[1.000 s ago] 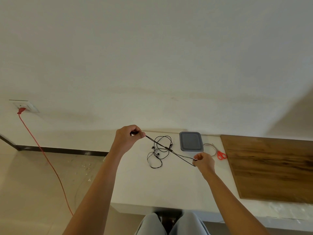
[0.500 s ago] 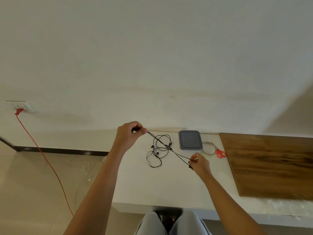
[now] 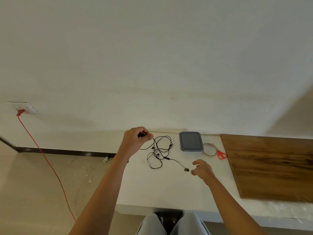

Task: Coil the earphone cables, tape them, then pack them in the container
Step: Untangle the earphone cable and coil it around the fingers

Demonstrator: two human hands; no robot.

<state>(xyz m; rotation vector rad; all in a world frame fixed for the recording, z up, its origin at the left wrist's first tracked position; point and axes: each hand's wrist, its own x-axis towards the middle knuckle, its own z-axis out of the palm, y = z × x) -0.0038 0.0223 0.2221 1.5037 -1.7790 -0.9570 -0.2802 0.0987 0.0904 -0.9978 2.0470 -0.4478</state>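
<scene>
left hand [image 3: 135, 138]: pinching earphone cable [image 3: 162, 150] | right hand [image 3: 201, 169]: loose, empty, beside cable end

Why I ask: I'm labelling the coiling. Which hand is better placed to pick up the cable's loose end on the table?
Right. The right hand hovers open beside the loose end on the table, while the left hand is busy pinching the other end of the earphone cable.

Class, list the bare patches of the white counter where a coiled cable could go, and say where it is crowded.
Bare: the near strip of the counter between the forearms, nearer than the earphone cable; also between right hand and wooden board. Crowded: the back, with cable, container, tape roll, scissors.
</scene>
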